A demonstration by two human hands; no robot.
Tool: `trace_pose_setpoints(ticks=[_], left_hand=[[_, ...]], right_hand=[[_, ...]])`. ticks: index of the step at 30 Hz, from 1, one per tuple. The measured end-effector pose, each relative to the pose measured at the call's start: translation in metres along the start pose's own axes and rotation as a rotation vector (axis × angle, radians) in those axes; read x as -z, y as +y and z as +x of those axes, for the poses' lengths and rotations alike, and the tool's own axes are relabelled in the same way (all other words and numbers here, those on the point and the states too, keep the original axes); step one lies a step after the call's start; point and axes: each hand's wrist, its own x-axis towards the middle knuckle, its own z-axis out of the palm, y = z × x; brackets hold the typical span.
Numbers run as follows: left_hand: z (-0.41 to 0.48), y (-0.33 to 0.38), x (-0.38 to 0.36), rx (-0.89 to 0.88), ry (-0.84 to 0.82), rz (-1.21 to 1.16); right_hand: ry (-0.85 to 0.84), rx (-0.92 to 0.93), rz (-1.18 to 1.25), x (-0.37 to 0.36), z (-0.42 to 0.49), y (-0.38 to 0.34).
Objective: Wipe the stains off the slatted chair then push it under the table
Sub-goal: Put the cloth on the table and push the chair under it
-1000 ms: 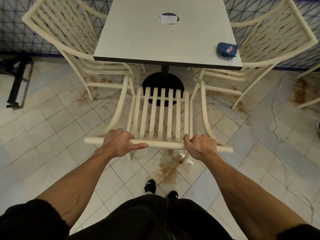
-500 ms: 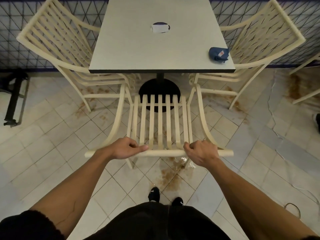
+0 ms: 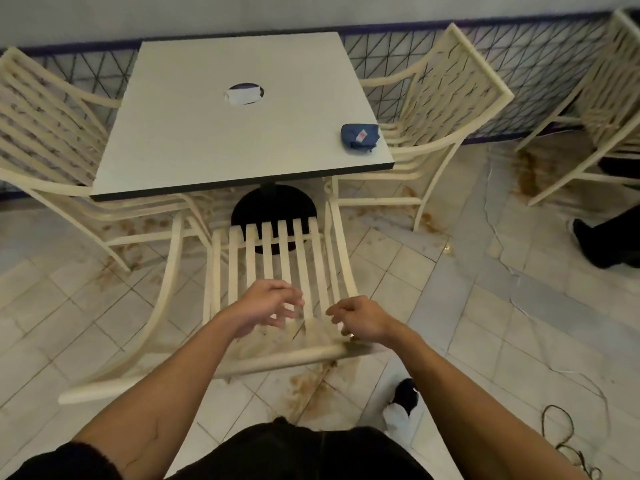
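Hands hang over the chair (image 3: 284, 358), both holding nothing. Left hand (image 3: 263, 306) hovers above the back slats, fingers apart and slightly bent. Right hand (image 3: 363, 320) sits just over the top rail, fingers loosely curled; blur hides whether it touches. The chair stands at the near edge of the table (image 3: 207, 150), its front tucked beneath. Chairs number four: this one, a left chair (image 3: 45, 133), a right chair (image 3: 450, 91) and a far chair (image 3: 609, 81). One table, one cloth (image 3: 360, 138) on its right corner.
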Motion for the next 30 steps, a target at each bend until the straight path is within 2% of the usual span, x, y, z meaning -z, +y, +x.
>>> trace_pose_setpoints(ticks=[3,7,14,22,30], left_hand=[[0.031,0.041,-0.049,-0.017,0.024,-0.119],[0.076,0.100,-0.120,-0.060,0.096,-0.160],[0.139,0.172,-0.204,-0.073,0.168,-0.302],[0.220,0.203,-0.227,0.015,0.168,-0.342],[0.342,0.261,-0.228,0.110,0.202,-0.421]], right_hand=[[0.022,0.003,0.285,0.050,0.007,0.017],[0.155,0.043,0.316,0.142,0.013,0.048],[0.225,-0.016,0.345,0.291,0.032,0.093],[0.162,-0.093,0.565,0.386,0.098,0.103],[0.117,-0.149,0.571,0.463,0.212,0.090]])
